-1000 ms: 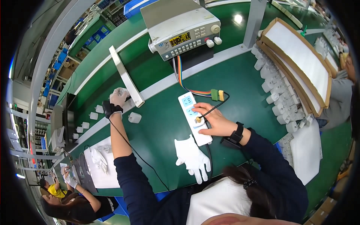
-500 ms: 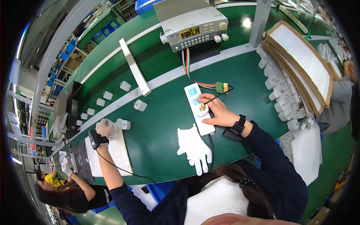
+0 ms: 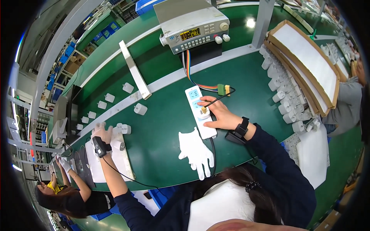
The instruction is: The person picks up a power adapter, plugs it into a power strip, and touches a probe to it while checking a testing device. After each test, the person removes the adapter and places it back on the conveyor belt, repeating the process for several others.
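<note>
My left hand [image 3: 101, 133] is over the white pad [image 3: 108, 167] at the left, its fingers spread and nothing visible between them. Beside it, white plug chargers [image 3: 125, 129] sit at the pad's far right corner. Another charger [image 3: 120, 146] is close to the wrist. My right hand [image 3: 223, 115] reaches around a white charger [image 3: 203, 114] plugged into a white power strip [image 3: 208, 132]. Thumb and fingertips are on either side of it; the exact contact is partly hidden. A yellow connector [image 3: 204, 109] with a black cable goes into this charger.
A white glove [image 3: 195, 152] lies left of the strip. Behind stands a grey bench instrument [image 3: 192, 32], wired to a green connector block [image 3: 221, 89]. Chargers crowd beside cardboard trays [image 3: 304, 57] at right. Several more chargers [image 3: 140, 109] form a line at left. A co-worker [image 3: 69, 196] sits farther left.
My left hand has shifted slightly left and its fingers have spread. A charger now shows beside that wrist. The right hand stays at the plugged-in charger. The whole view has shifted a little.
</note>
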Demonstrator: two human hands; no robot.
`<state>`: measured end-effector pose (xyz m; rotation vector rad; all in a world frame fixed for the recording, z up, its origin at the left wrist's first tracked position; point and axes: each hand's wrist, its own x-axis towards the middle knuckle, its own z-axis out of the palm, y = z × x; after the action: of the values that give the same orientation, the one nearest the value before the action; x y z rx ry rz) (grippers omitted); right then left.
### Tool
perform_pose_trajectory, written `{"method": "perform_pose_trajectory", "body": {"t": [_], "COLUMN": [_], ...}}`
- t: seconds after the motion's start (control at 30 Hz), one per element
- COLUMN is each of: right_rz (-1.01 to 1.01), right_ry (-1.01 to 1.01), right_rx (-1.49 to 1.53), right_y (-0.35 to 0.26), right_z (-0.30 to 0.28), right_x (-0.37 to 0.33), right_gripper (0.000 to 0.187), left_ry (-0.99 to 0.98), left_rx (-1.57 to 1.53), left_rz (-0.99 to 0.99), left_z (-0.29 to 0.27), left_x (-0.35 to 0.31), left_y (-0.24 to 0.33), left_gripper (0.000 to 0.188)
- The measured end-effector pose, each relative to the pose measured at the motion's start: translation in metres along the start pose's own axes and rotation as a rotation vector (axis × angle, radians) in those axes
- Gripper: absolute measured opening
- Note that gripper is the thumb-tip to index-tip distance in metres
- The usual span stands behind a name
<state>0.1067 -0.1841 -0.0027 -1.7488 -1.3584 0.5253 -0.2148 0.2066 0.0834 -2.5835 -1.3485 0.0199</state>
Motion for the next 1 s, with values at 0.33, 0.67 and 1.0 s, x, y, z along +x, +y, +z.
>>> {"method": "perform_pose_trajectory", "body": {"t": [0.33, 0.67, 1.0], "right_rz": [-0.073, 0.017, -0.065], "right_ry": [0.104, 0.070, 0.064], "right_rx": [0.119, 0.261, 0.174], "right_y": [0.005, 0.013, 0.009], "right_z": [0.000, 0.003, -0.001], "right_x": [0.001, 0.004, 0.004], "right_gripper": [0.069, 0.063, 0.053], "left_ry": [-0.160, -0.198, 0.486], "left_rx": [-1.101, -1.420, -0.079], "left_rz": [0.637, 0.729, 0.601], "left_z": [-0.033, 0.011, -0.005], "left_x": [-0.074, -0.088, 0.099], "left_y": [0.222, 0.284, 0.200], "left_gripper": [0.043, 0.043, 0.030]}}
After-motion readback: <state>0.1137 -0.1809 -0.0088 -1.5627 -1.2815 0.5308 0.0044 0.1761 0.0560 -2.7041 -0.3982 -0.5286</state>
